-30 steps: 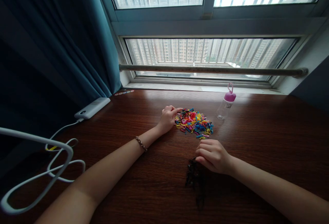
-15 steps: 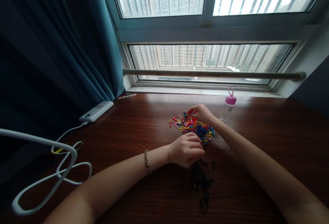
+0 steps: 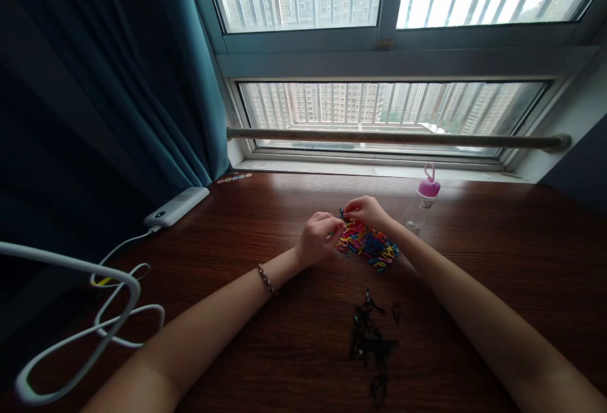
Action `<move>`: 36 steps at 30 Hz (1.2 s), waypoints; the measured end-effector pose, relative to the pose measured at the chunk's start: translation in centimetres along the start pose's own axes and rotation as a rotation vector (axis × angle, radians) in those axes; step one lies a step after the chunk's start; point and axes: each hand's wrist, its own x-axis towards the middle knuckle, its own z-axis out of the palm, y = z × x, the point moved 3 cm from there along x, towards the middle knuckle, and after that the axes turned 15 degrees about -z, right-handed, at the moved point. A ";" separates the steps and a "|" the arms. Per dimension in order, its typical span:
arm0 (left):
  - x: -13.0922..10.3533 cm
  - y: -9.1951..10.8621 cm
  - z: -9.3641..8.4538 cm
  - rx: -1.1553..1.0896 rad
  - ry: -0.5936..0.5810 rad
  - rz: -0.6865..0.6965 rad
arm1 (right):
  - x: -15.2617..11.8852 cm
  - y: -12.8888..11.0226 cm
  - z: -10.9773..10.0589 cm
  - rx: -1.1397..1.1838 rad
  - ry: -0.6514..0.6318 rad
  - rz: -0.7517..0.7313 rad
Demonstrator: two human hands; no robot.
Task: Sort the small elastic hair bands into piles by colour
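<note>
A heap of small, brightly coloured hair ties [image 3: 372, 242] lies on the dark wooden table. At the heap's left edge my left hand [image 3: 320, 238] is closed, its fingertips pinched together near the ties. My right hand [image 3: 367, 212] reaches over the far side of the heap, thumb and fingers pressed together at its upper edge. Whatever either hand pinches is too small to make out. Closer to me, apart from both hands, is a loose pile of black hair ties [image 3: 372, 340]. My left wrist wears a beaded bracelet [image 3: 267, 279].
A clear bottle with a pink lid [image 3: 429, 186] stands behind my right forearm. On the left lie a white power bank [image 3: 177, 206] and a looping white cable [image 3: 133, 286]. A blue curtain [image 3: 156, 84] and a window with a rail [image 3: 398, 138] border the table.
My left hand has moved from above the black pile, up and left to the coloured heap's left edge, uncovering the black ties. My right hand stays almost in place.
</note>
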 end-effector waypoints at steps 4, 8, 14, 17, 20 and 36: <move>1.4 -2.9 0.3 0.134 -0.075 -0.273 | -0.1 0.2 -1.1 0.105 0.023 0.035; 1.5 -3.2 1.0 0.190 -0.186 -0.300 | -0.2 0.3 -1.8 0.217 0.009 0.062; 1.2 -3.2 1.7 0.214 -0.260 -0.306 | -0.5 0.2 -1.9 0.349 -0.048 0.118; 1.1 -3.3 1.9 0.194 -0.271 -0.292 | -0.7 -0.4 -2.3 0.412 -0.021 0.164; 1.1 -3.4 2.0 0.167 -0.271 -0.290 | -1.0 -1.7 -3.4 0.478 0.012 0.202; 1.4 -5.0 1.8 -0.045 -0.221 -0.422 | -5.0 -9.0 -3.7 0.726 -1.022 0.213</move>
